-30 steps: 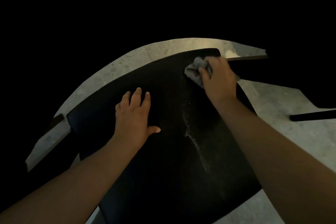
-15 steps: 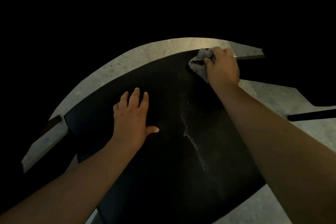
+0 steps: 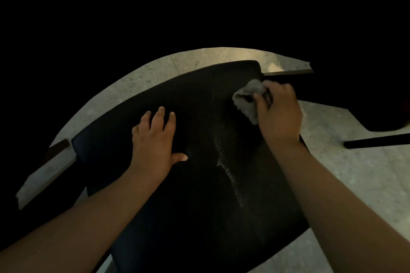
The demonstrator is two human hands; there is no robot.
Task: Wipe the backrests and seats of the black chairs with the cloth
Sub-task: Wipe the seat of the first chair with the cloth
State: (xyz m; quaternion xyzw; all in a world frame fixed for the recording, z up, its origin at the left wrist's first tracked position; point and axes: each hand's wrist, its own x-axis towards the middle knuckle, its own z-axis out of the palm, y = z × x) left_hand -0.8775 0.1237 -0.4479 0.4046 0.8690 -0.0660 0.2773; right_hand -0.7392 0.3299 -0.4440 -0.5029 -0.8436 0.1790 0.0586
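Cloth (image 3: 246, 102) in right hand (image 3: 280, 116) on black chair (image 3: 199, 210), left hand (image 3: 153, 143) flat

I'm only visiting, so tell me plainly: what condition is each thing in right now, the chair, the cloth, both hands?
Black chair: marked by a pale speckled streak down its middle, not yet wiped.
Cloth: grey, crumpled, pressed on the chair near its far right corner.
Right hand: grips the cloth.
Left hand: flat, fingers straight, rests on the chair.
Floor: pale, speckled, dimly lit.
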